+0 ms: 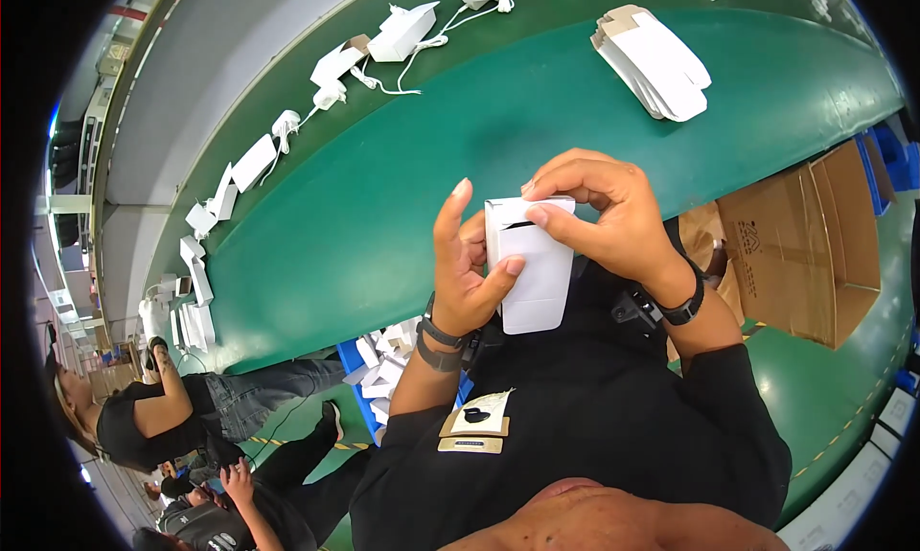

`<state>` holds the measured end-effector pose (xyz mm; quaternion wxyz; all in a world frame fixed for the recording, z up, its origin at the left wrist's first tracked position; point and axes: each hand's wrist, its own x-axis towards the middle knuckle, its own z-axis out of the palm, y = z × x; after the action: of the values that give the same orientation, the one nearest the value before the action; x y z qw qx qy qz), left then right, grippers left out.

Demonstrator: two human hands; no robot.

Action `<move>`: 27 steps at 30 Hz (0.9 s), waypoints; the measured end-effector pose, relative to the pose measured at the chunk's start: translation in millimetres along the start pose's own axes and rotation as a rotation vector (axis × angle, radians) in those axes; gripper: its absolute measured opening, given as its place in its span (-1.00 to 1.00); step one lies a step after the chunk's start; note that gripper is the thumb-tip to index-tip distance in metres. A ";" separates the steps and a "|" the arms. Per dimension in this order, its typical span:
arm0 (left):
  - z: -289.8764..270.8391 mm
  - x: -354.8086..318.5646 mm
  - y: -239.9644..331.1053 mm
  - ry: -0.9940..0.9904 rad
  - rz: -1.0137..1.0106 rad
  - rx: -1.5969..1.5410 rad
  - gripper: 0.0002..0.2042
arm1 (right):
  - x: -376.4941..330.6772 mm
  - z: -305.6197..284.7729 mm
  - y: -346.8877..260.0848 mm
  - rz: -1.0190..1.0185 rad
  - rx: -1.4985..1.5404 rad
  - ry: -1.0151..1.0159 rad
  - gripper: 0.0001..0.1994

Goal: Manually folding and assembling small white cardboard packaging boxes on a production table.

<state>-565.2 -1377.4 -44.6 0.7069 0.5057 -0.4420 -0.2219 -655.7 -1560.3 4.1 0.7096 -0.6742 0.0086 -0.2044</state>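
Note:
A small white carton (537,273) is held up in front of me, over the near edge of the green table. My left hand (470,268) grips it from the left side, thumb on its front face and index finger raised. At the top end, my right hand (604,211) pinches the flap, its thumb and fingertips at a dark slit below the top edge. Whether anything lies inside the carton cannot be seen. Beyond it on the table rests a stack of flattened white cartons (656,62).
The green table (383,225) curves across the view. Along its far side runs a strip with white boxes (402,32) and corded white chargers (286,125). A large brown cardboard box (786,254) stands right; a blue bin (352,364) of white cartons lower left. Two people (144,412) are at the left.

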 end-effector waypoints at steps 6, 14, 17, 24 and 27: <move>1.5 -3.2 -11.8 0.032 -0.053 0.066 -0.35 | 1.8 -17.0 3.5 0.028 -0.006 -0.069 -0.87; 12.5 22.3 -23.3 0.116 -0.069 -0.125 -0.63 | 1.7 -37.8 30.4 -0.132 -0.118 -0.111 -0.81; 18.4 38.3 -33.3 0.113 -0.111 -0.093 -0.64 | 3.1 -53.0 39.9 -0.174 -0.169 -0.059 -0.78; 5.2 170.6 -95.6 0.346 -0.259 0.071 -0.63 | 40.5 -164.2 45.6 -0.298 -1.274 0.385 -0.59; -18.9 247.0 -156.1 0.438 -0.316 -0.095 -0.61 | 46.3 -195.8 48.3 -0.085 -1.516 0.432 -0.58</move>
<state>-402.2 -1616.5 -89.8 0.7653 0.5704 -0.1833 -0.2354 -656.1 -1760.5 -47.9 0.0309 -0.9193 0.2575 -0.2961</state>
